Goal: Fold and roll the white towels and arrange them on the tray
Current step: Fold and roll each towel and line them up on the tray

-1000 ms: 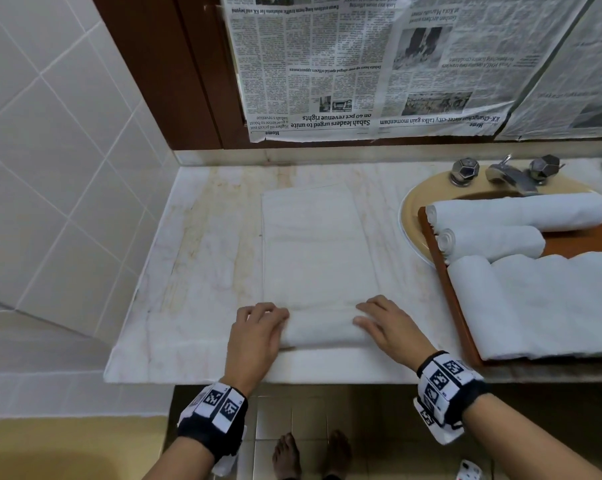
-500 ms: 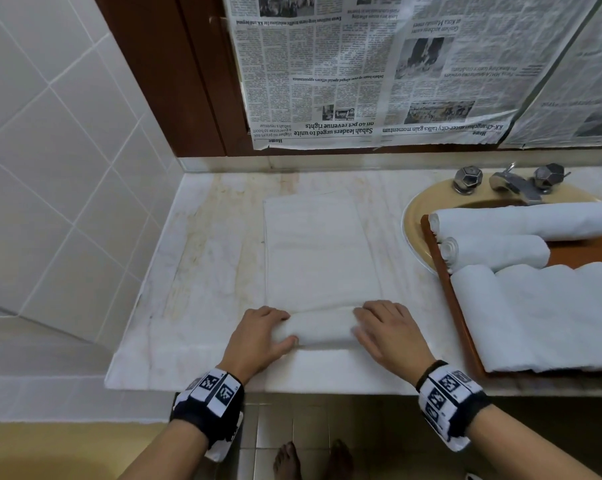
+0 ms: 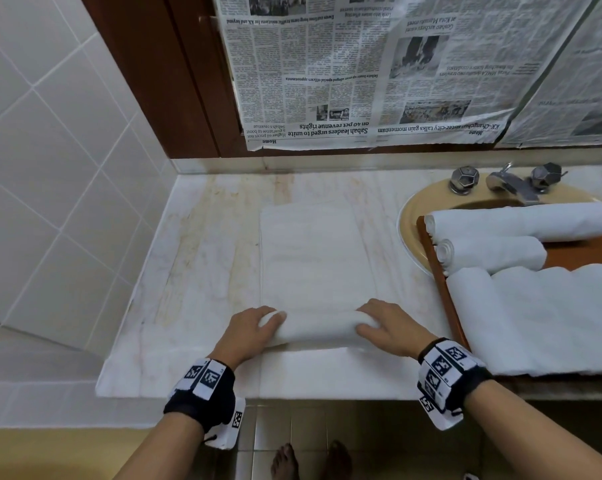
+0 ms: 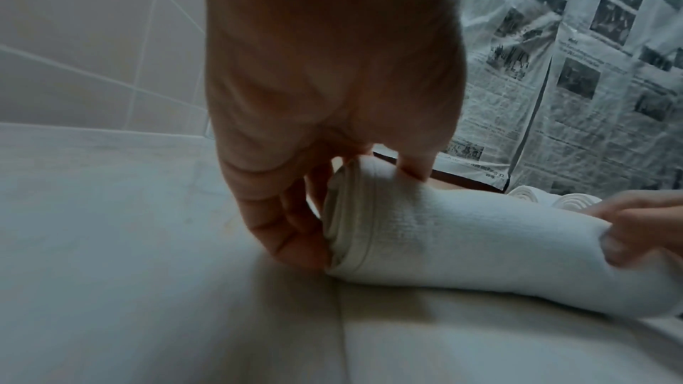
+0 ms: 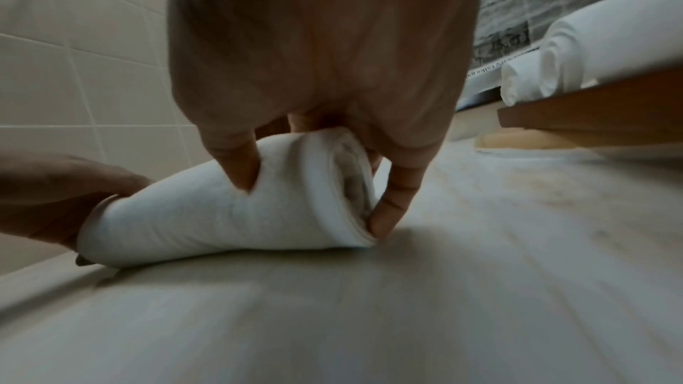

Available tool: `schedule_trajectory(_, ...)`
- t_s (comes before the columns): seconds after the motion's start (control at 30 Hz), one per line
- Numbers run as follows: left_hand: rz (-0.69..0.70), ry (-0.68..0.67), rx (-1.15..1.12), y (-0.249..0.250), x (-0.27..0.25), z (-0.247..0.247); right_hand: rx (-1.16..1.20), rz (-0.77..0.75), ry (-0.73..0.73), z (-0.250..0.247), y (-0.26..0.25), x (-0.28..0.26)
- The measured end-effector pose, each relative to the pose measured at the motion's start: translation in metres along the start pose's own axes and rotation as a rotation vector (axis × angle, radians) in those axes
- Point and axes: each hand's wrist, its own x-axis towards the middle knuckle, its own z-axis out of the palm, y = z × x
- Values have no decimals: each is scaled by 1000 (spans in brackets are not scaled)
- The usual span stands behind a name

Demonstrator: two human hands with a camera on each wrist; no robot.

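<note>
The marble surface (image 3: 202,271) carries the folded white towel (image 3: 313,258), its near end already a roll (image 3: 315,329). Left hand (image 3: 254,329) and right hand (image 3: 384,329) curl their fingers (image 5: 236,168) around the roll's ends. Roll away evenly, keeping both edges flush and tight.

The head view looks down from above the near counter edge toward the far wall, taking in the whole countertop (image 3: 195,271). The left wrist view sits low and close, facing far and right along the left hand (image 4: 325,98). The right wrist view sits low, facing far and left along the right hand (image 5: 321,54). All three share the partly rolled towel (image 3: 316,327).
</note>
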Motion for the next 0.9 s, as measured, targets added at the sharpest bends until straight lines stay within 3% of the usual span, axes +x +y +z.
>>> schedule_trajectory(0.13,163,129,123,4,-14,8,190,116,-4,0,0,-3)
schedule_trajectory(0.27,304,135,162,4,-26,21,251,132,15,2,-2,-6)
schedule_trajectory(0.33,277,141,111,-1,-21,22,40,97,112,4,-3,-7)
schedule_trajectory(0.43,242,97,47,-1,-10,15,-455,5,402,13,-6,-3)
schedule_trajectory(0.53,211,90,14,-1,4,8,-506,-89,536,23,-14,-1)
schedule_trajectory(0.6,193,75,14,0,8,8,-505,-126,517,29,-16,-2)
schedule_trajectory(0.7,147,63,-4,-2,10,7,-564,-111,318,34,-11,-5)
schedule_trajectory(0.8,114,39,-30,-4,7,7,-575,-116,244,34,-8,-2)
schedule_trajectory(0.9,134,56,141,-3,-5,14,-566,-90,217,34,-14,-1)
